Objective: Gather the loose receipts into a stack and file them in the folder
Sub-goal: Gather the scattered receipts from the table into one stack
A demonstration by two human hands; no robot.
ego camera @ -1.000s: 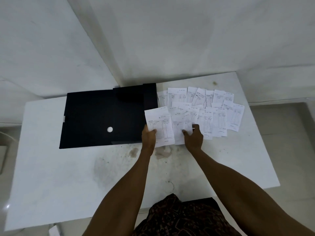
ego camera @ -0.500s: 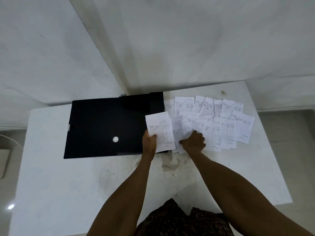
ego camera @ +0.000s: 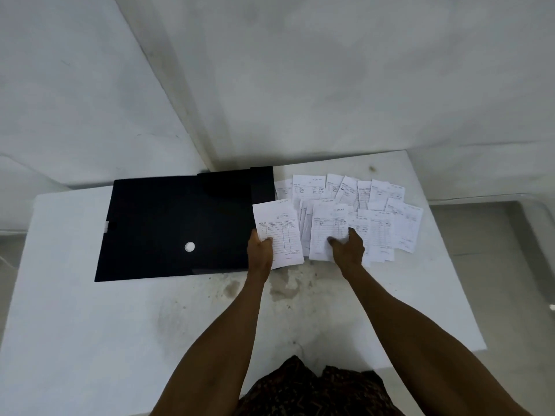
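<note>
At the far right of the white tabletop [ego camera: 90, 325], the gathering has only begun.

Done: the left hand [ego camera: 259, 253] grips a thin white stack of printed paper receipts [ego camera: 279, 232] by its lower left corner, thumb curled over the top sheet. The stack overhangs the right edge of the flat black rectangular folder [ego camera: 168, 223]. The count in the stack is not readable, but it looks like a few sheets at most.

In hand: the right hand [ego camera: 348, 253] rests on the nearest white receipt [ego camera: 326, 232] in the spread, thumb and forefinger on its lower right corner. I cannot tell whether the sheet is pinched or only pressed.

Left: the fan of loose white receipts [ego camera: 375, 211] lies overlapped in rough rows, just right of the folder and reaching toward the table's back edge. Most of the lot sits there. Judged progress: early. The bulk is yet to be collected and squared, and nothing has been filed.

Folder: lies closed, with its round white snap button [ego camera: 189, 246] facing up (it would need opening before filing, and both hands are occupied).

Surroundings: brownish stains [ego camera: 282, 286] mark the tabletop near the hands, and pale walls meet in a corner behind. Nothing blocks the reach. The overlapped sheets may drag their neighbours when pulled.
</note>
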